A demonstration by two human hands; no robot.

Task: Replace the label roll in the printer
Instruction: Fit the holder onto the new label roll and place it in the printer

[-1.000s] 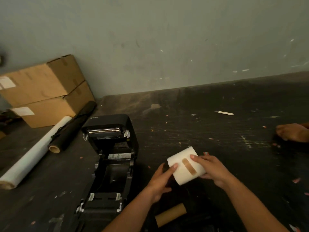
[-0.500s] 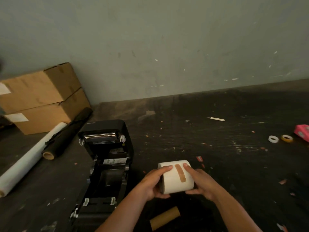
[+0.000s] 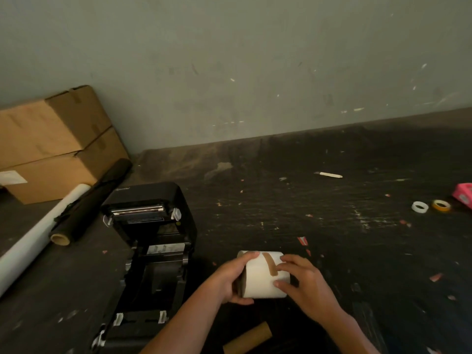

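White label roll (image 3: 264, 277) sits between both hands, held above the dark floor (image 3: 281, 200) just right of the open black label printer (image 3: 150, 251). I see my left hand (image 3: 229, 279) curled round the roll's left end, fingers over the top and thumb underneath by the cardboard core. My right hand (image 3: 304, 282) grips the right end, fingertips (image 3: 286, 259) touching the brown tape strip (image 3: 270, 264) that seals the loose edge. The printer's lid is tipped back and its roll bay lies open. An empty cardboard core (image 3: 247, 339) lies on the floor below my hands. Far left, two stacked cardboard boxes (image 3: 56, 144) stand against the wall, with a black roll (image 3: 89, 203) and a white roll (image 3: 38, 236) lying beside them. Two small tape rings (image 3: 430, 206) and a pink box (image 3: 463, 194) lie at the far right.
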